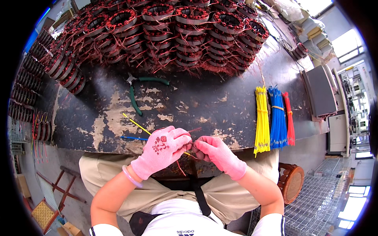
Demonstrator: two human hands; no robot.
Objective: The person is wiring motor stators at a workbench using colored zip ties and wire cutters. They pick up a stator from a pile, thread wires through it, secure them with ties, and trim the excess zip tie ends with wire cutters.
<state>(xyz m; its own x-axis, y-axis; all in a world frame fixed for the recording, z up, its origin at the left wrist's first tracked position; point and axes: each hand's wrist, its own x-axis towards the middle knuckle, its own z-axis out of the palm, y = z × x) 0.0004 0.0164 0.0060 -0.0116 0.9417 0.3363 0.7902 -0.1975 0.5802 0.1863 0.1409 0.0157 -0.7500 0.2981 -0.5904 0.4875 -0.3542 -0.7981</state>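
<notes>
Both hands wear pink gloves and meet at the near edge of the dark worktable (212,94). My left hand (163,148) is closed around coloured lead wires. A yellow wire (136,124) and a blue wire (134,138) stick out on its left side. Below its fingers hangs a red wire (181,168), and thin dark red strands (195,129) come out above them. Whatever else lies under this hand is hidden. Right beside it, my right hand (216,153) pinches thin wire ends, small and partly covered by its fingers. Green-handled cutting pliers (136,96) lie open farther back.
Stacked motor stators (193,37) with red windings fill the table's far side; another stack (65,72) leans at the left. Bundles of yellow wires (262,122), blue wires (278,122) and red wires (289,122) lie at the right. A wooden stool (291,183) stands below.
</notes>
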